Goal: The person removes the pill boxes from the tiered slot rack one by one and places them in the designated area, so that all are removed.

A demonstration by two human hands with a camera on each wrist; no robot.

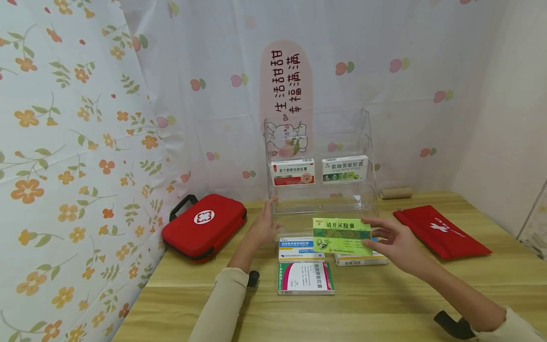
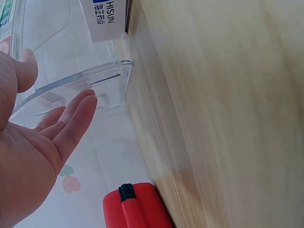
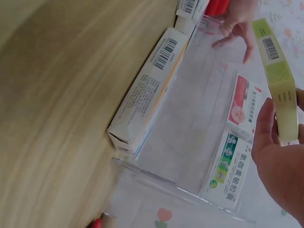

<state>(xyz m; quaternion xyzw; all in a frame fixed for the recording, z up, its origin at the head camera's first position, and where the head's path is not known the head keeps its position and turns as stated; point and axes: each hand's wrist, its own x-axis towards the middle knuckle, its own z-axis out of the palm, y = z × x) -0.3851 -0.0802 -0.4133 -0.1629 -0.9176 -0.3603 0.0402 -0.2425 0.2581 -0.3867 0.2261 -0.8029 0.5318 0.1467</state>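
The right hand (image 1: pixel 395 242) pinches a green medicine box (image 1: pixel 342 236) by its right end, thumb on the front face and fingers behind it. The box is held upright, its long axis running left to right, its printed face turned toward the person. It hangs just in front of the clear plastic rack (image 1: pixel 367 142), low against the rack's bottom tier and above the boxes lying on the desk (image 1: pixel 384 308). So the rack lies straight ahead of that hand and slightly above it, and the box's long side already runs parallel to the rack's shelves.

The left hand (image 1: pixel 266 223) holds nothing. Its fingers are straight and spread, palm turned toward the rack's left front corner; in the left wrist view the fingertips (image 2: pixel 85 102) seem to be just off the clear lip, though touching cannot be ruled out from this angle. It is the hand nearer the rack, but the right hand carries the box.

On the rack's middle tier stand a red-and-white box (image 1: pixel 292 172) on the left and a green-and-white box (image 1: pixel 344 169) on the right. In front of the rack, three more boxes lie flat on the desk. A red first-aid case (image 1: pixel 205 227) sits to the left of the rack and a flat red pouch (image 1: pixel 440 232) to its right.
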